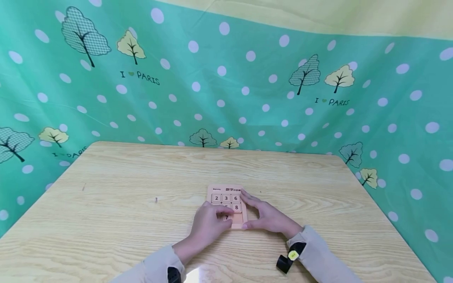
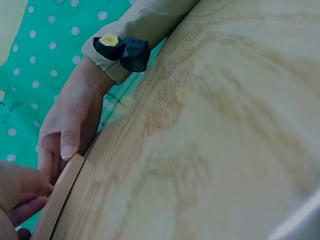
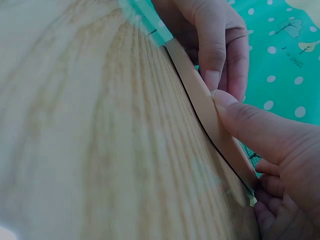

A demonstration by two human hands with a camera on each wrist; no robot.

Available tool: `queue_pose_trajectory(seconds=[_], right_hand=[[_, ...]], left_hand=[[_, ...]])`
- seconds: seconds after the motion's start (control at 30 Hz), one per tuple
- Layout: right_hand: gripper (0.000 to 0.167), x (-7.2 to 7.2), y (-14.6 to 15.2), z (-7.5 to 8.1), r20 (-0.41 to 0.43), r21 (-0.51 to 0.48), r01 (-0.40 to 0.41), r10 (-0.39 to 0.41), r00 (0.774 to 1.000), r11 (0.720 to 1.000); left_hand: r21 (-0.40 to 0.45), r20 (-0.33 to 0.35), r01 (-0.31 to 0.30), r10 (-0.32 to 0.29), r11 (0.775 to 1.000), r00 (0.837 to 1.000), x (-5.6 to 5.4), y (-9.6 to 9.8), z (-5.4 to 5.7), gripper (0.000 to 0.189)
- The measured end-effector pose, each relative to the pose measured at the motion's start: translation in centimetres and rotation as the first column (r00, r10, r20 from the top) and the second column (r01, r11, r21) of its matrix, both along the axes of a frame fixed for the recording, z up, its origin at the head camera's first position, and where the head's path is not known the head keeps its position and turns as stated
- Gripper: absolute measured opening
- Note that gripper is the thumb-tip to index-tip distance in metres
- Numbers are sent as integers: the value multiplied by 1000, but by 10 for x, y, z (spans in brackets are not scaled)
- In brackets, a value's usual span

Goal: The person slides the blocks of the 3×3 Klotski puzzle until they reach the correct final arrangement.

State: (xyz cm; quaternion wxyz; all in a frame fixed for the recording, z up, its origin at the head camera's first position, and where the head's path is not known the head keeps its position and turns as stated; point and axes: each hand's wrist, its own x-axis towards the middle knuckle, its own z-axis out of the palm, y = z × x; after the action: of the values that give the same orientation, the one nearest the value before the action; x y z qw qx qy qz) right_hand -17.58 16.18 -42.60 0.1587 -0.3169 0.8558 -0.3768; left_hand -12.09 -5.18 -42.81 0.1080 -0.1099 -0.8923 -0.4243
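Observation:
A pink sliding number puzzle [image 1: 224, 188] lies flat on the table, with tiles 2, 3, 6 in its top row. Below them show 5 and 8, then 7, with a gap in the bottom right corner. My left hand [image 1: 209, 223] reaches over the lower left tiles, its index finger and thumb on either side of the 7 and its fingers hiding the left column. My right hand [image 1: 269, 217] holds the puzzle's right side, thumb at the near corner, fingertips at the upper edge. The right wrist view shows the right thumb [image 3: 227, 99] on the puzzle's edge [image 3: 200, 100].
The wooden table [image 1: 116, 196] spreads around the puzzle. A green dotted curtain [image 1: 219, 82] with printed trees hangs behind it. A black wrist strap with a yellow tag [image 1: 293, 255] sits on the right sleeve.

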Motion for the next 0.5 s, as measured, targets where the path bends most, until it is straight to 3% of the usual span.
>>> queue_pose_trajectory(seconds=[0.27, 0.5], right_hand=[[92, 1, -1, 2, 6, 9, 6, -6, 1000, 1000], [92, 2, -1, 3, 15, 10, 6, -7, 1000, 1000]], left_hand=[[46, 39, 40, -41, 998, 998, -2, -5, -1, 22], [122, 57, 78, -85, 990, 995, -11, -11, -1, 22]])
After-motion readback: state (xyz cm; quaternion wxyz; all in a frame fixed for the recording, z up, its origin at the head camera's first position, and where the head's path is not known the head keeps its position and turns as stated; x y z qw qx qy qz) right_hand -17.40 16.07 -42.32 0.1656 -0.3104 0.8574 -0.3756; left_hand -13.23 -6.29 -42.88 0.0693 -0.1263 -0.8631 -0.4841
